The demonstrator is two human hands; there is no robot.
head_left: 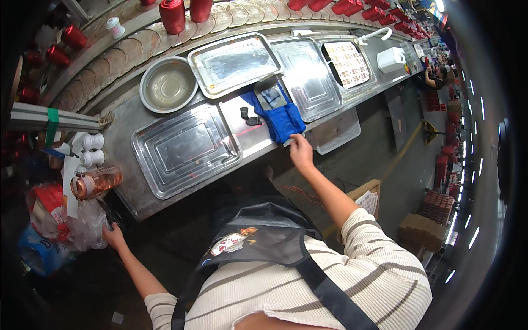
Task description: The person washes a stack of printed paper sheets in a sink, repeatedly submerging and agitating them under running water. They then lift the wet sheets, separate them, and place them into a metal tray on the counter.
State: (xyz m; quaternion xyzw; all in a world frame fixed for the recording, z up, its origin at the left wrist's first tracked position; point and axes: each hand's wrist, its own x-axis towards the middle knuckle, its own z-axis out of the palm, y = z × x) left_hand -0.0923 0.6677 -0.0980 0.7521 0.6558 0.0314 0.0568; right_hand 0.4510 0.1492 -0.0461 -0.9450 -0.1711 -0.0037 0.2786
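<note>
At the bench's front edge my right hand (pixel 301 153) is closed on the lower edge of a blue cloth item (pixel 285 122) with a greyish panel (pixel 270 97). A small black strap-like piece (pixel 251 116) lies just left of that cloth. Low on the left, my left hand (pixel 114 236) has its fingers bent against a crumpled clear plastic bag (pixel 91 220); part of the grip is hidden. Red-and-white packaging (pixel 48 206) and a blue pack (pixel 41 250) are beside the bag.
Metal trays (pixel 187 148) and a round metal bowl (pixel 168 85) cover much of the steel bench. A tinted bottle (pixel 99 181) stands at its left end. Behind runs a conveyor (pixel 124 52) carrying red canisters (pixel 172 16). A sheet of stickers (pixel 345 63) and a white jug (pixel 390 59) sit farther right.
</note>
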